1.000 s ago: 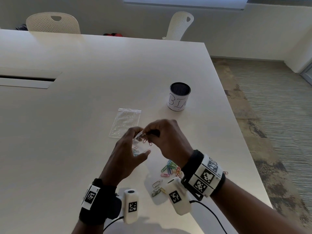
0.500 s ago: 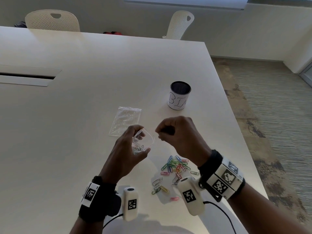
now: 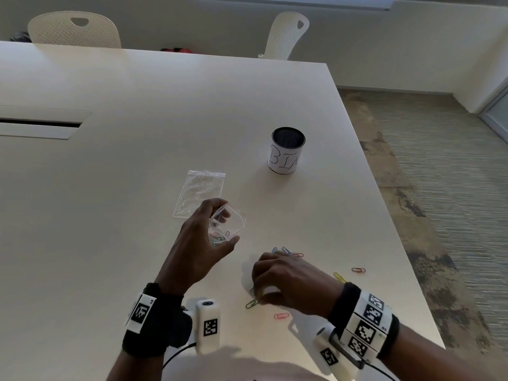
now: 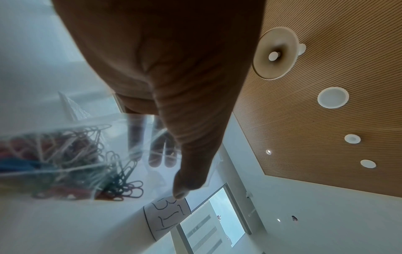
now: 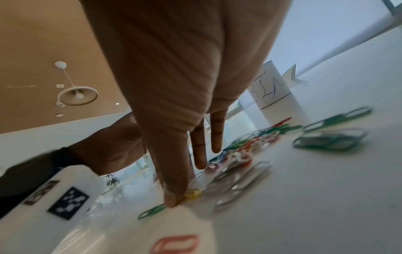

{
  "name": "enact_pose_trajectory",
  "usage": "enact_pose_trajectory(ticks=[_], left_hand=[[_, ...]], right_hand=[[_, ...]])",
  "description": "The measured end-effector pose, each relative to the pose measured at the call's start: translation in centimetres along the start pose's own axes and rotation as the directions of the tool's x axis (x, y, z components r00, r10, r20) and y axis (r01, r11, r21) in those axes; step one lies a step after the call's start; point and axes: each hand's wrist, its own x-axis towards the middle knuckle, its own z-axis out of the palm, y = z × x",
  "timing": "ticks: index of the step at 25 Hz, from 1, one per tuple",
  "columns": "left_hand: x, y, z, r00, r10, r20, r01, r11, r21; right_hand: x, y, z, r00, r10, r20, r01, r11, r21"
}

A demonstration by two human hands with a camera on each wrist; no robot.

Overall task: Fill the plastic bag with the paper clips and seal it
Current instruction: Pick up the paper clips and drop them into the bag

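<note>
My left hand holds a clear plastic bag up off the table, its mouth open toward the right. Several coloured paper clips lie in the bag's bottom. My right hand is down on the table over the loose pile of paper clips. Its thumb and a finger pinch a yellow clip, and its other fingers point at the pile. Single clips lie around it: a green one, a pink one and a red one.
A second clear bag lies flat just beyond my left hand. A white cup marked BIN stands further back to the right. The table's right edge runs close to the clips. Two chairs stand at the far side.
My right hand left the bag's mouth, swung right and came down onto the clip pile. My left hand keeps holding the bag open in about the same place.
</note>
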Motion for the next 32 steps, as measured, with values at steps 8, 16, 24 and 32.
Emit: enact_pose_trajectory(ticks=[8, 16, 24, 32], left_hand=[[-0.1, 0.0, 0.0, 1.000, -0.017, -0.004, 0.017, 1.000, -0.014], [-0.1, 0.1, 0.2, 1.000, -0.009, 0.004, 0.009, 1.000, -0.020], [0.0, 0.1, 0.4, 1.000, -0.009, 0.018, 0.010, 1.000, -0.016], [0.1, 0.0, 0.4, 1.000, -0.010, 0.009, 0.010, 1.000, -0.006]], right_hand=[[-2.2, 2.6, -3.1, 0.944, 0.324, -0.061, -0.328, 0.941, -0.076], [-1.8, 2.4, -1.7, 0.943, 0.331, -0.037, -0.332, 0.943, -0.014], [-0.7, 2.1, -0.9, 0.950, 0.270, -0.154, -0.281, 0.958, -0.055], [-0.9, 4.5, -2.1, 0.858, 0.447, -0.251, -0.372, 0.880, 0.296]])
